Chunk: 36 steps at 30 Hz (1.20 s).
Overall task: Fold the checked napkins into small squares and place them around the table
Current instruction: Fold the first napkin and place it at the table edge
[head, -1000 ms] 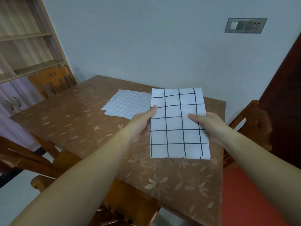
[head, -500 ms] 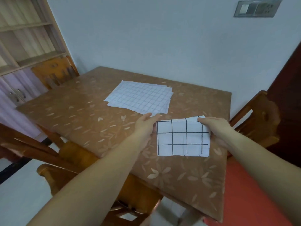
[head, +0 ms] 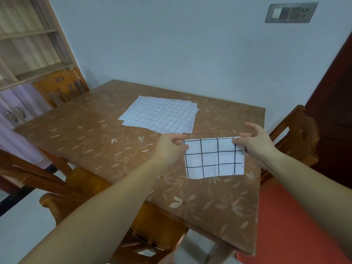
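Left hand (head: pixel 169 147) and right hand (head: pixel 257 144) fingers are pinching one folded napkin (head: pixel 213 159); one flat stack (head: pixel 160 115) is lying on the brown tabletop (head: pixel 85 134).

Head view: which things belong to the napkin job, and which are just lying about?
Job: folded napkin, pinched by left hand and right hand; napkin stack; table.
Lying about: chairs, shelf unit, wall switch plate.

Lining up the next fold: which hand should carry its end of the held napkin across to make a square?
Probably the right hand: it pinches the napkin by a corner with fingertips only, other fingers spread, free to swing. The left hand grips its corner closer and can anchor.
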Each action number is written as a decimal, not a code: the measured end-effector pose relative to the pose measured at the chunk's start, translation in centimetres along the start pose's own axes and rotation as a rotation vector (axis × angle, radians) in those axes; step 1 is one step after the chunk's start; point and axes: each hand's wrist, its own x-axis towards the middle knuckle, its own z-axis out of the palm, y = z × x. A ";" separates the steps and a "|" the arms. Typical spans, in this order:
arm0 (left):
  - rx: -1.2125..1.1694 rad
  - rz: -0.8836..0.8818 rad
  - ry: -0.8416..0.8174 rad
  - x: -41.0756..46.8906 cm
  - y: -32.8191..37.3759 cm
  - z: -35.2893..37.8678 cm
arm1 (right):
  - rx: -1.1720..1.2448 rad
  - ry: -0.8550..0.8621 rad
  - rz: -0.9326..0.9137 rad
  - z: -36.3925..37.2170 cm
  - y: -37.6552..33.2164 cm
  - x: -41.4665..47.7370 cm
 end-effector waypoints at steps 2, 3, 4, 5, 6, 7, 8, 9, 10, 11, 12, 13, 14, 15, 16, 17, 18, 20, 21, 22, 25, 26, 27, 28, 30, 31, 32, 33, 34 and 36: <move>0.056 0.046 -0.011 -0.1 0.1 0.0 | -0.048 0.026 -0.065 -0.2 0.1 -0.3; 0.067 0.055 -0.010 -0.2 0.1 0.0 | -0.061 0.033 -0.094 -0.3 0.1 -0.4; 0.065 0.057 -0.006 -0.3 0.3 0.0 | -0.063 0.037 -0.109 -0.3 0.1 -0.3; 0.054 0.060 0.000 -0.3 0.4 -0.1 | -0.052 0.034 -0.110 -0.4 0.0 -0.3; 0.043 0.064 0.005 -0.4 0.5 -0.1 | -0.037 0.025 -0.102 -0.5 -0.1 -0.4; 0.034 0.070 0.008 -0.5 0.7 -0.2 | -0.018 0.009 -0.094 -0.5 -0.4 -0.5; 0.027 0.079 0.010 -0.7 0.9 -0.3 | -0.011 -0.007 -0.089 -0.6 -0.6 -0.7; 0.012 0.089 0.008 -0.8 1.2 -0.5 | -0.016 -0.021 -0.095 -0.7 -0.9 -0.8; -0.009 0.097 0.004 -0.9 1.4 -0.7 | -0.032 -0.036 -0.109 -0.9 -1.0 -1.0; -0.026 0.106 -0.002 -1.1 1.7 -0.9 | -0.058 -0.056 -0.132 -1.1 -1.2 -1.1; -0.033 0.116 -0.006 -1.2 2.0 -1.1 | -0.091 -0.076 -0.158 -1.2 -1.5 -1.3; -0.032 0.127 -0.010 -1.4 2.2 -1.3 | -0.141 -0.094 -0.188 -1.2 -1.8 -1.4; -0.029 0.140 -0.013 -1.5 2.5 -1.5 | -0.209 -0.105 -0.217 -1.3 -2.0 -1.4; -0.031 0.158 -0.012 -1.6 2.7 -1.8 | -0.295 -0.115 -0.248 -1.3 -2.2 -1.5; -0.035 0.172 -0.007 -1.7 3.0 -2.0 | -0.384 -0.126 -0.276 -1.3 -2.5 -1.6; -0.045 0.178 0.000 -1.9 3.3 -2.2 | -0.470 -0.146 -0.300 -1.4 -2.8 -1.7; -0.060 0.183 0.005 -1.9 3.6 -2.4 | -0.549 -0.173 -0.322 -1.4 -3.0 -1.8; -0.089 0.197 0.000 -2.2 4.0 -2.8 | -0.705 -0.246 -0.347 -1.4 -3.2 -1.9; -0.099 0.203 -0.009 -2.4 4.3 -3.0 | -0.781 -0.281 -0.347 -1.3 -3.2 -1.9; -0.102 0.207 -0.023 -2.5 4.6 -3.1 | -0.858 -0.314 -0.354 -1.0 -3.3 -2.0; -0.088 0.200 -0.082 -2.9 5.4 -3.2 | -0.908 -0.437 -0.398 0.6 -4.0 -3.0; -0.070 0.198 -0.104 -3.0 5.7 -3.1 | -0.845 -0.478 -0.418 1.4 -4.5 -3.6; -0.052 0.196 -0.127 -3.1 6.0 -3.0 | -0.772 -0.514 -0.434 2.2 -5.1 -4.2; -0.036 0.195 -0.147 -3.3 6.2 -3.0 | -0.718 -0.540 -0.458 2.9 -5.6 -4.8; -0.015 0.219 -0.166 -3.6 6.6 -3.1 | -0.674 -0.550 -0.505 4.0 -6.6 -5.7; -0.014 0.239 -0.158 -3.7 6.8 -3.2 | -0.651 -0.542 -0.507 4.4 -6.9 -5.9; -0.018 0.260 -0.135 -3.9 6.9 -3.4 | -0.614 -0.535 -0.491 4.6 -7.1 -6.0; -0.022 0.279 -0.107 -4.0 7.0 -3.6 | -0.570 -0.526 -0.462 4.7 -7.3 -6.0; -0.024 0.290 -0.086 -4.0 6.9 -3.8 | -0.525 -0.521 -0.439 4.6 -7.4 -6.1; -0.021 0.280 -0.091 -4.2 6.8 -4.2 | -0.424 -0.507 -0.409 4.5 -7.4 -6.0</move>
